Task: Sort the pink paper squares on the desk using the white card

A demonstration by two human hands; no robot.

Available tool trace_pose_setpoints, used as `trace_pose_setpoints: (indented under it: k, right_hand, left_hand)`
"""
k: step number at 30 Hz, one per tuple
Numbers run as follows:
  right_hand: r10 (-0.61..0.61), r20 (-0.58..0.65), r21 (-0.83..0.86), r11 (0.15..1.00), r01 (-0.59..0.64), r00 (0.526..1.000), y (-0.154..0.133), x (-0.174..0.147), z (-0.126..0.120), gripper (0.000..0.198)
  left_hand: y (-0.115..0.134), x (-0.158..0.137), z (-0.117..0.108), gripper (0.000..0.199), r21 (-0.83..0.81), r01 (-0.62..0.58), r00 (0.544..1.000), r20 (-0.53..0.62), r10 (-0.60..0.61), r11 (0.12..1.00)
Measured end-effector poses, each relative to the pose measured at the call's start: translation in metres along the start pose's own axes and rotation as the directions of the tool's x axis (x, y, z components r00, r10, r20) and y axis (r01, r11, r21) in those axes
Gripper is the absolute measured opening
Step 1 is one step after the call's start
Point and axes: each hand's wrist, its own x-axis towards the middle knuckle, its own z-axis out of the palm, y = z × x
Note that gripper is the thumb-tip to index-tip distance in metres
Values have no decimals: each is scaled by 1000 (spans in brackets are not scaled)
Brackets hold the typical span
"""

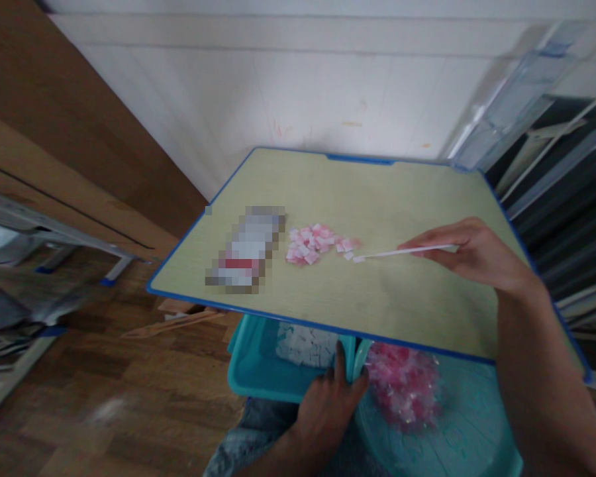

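Observation:
My right hand (469, 248) is closed on a thin white stick (397, 252), held low over the tabletop (377, 298). The stick's far tip is at a small white slip (359, 259). To its left lies a loose pile of small pink-and-white slips (310, 244), with a few more beside it. Below the front edge, my left hand (325, 404) grips the right rim of a teal tub (268, 384), index finger on the inner side and thumb on the outer. White pieces (305, 344) lie in that tub.
A blurred-out flat object (248, 252) lies left of the pile. A round teal basin (469, 417), right of the tub, bears a clear bag with pink contents (404, 384). A white wall (328, 86) stands behind, with a brown cabinet (79, 112) at left.

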Motion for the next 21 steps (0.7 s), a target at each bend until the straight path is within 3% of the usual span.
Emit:
trace_pose_setpoints:
  k: [16,21]
  right_hand:
    - [9,87,99,995,-17,996,1,-1,0,20]
    - [22,47,71,997,-25,999,-1,-1,0,21]
  left_hand:
    - [0,0,-4,41,-1,2,1000,14,-2,1000]
    - [0,0,-3,42,-4,-4,1000,28,4,1000]
